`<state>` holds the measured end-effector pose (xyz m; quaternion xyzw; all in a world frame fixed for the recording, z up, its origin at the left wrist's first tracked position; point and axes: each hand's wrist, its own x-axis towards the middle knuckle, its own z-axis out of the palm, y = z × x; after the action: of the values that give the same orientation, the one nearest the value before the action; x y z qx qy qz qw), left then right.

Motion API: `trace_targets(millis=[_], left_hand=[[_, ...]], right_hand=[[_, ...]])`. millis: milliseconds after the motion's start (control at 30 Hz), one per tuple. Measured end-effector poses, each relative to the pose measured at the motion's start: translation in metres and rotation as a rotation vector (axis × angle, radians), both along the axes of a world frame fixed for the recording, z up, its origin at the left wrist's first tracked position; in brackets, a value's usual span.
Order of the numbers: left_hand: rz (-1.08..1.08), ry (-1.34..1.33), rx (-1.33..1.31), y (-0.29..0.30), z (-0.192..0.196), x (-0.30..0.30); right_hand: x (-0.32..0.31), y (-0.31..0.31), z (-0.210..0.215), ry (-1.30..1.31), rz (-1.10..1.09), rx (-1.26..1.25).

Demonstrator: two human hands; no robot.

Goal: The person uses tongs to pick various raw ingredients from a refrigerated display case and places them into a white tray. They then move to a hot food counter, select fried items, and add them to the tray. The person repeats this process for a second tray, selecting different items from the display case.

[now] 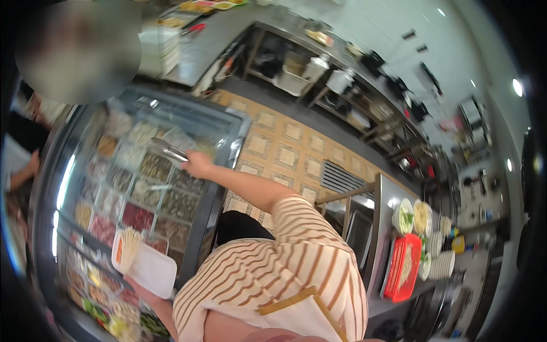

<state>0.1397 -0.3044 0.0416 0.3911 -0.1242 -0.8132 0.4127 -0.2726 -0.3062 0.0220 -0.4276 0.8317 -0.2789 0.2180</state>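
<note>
My left hand (138,289) holds a white tray (156,276) from beneath its near edge, its fingers mostly hidden. At one end of the tray lies a bundle of pale, thin strands like enoki mushrooms (131,246), with something orange beside it. My right hand (199,164) is closed around metal tongs (172,151), held over the far part of a glass-walled display case (228,137). Below the tongs are bins of sliced and pale foods, including a bin of dark grey-green pieces (180,204) and one of red meat (137,217).
Behind the case, a patterned tile floor (285,154) leads to steel shelving (347,108). To the right, a steel counter bears a red basket (403,268), bowls and stacked containers (441,265). People stand beyond the case at left, one forearm (24,171) near its glass.
</note>
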Motion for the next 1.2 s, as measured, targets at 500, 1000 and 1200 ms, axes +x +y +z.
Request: trace_targets(millis=[500, 1000, 1200], left_hand=[[0.413, 0.123, 0.004, -0.001, 0.040, -0.127], [0.662, 0.239, -0.089, 0.040, 0.018, -0.121], [0.703, 0.221, -0.048, 0.051, 0.023, -0.104]], right_hand=[[-0.121, -0.245, -0.045, 0.419, 0.464, -0.251], [-0.119, -0.258, -0.025, 0.606, 0.451, -0.075], [-0.108, -0.268, -0.042, 0.594, 0.518, -0.098]])
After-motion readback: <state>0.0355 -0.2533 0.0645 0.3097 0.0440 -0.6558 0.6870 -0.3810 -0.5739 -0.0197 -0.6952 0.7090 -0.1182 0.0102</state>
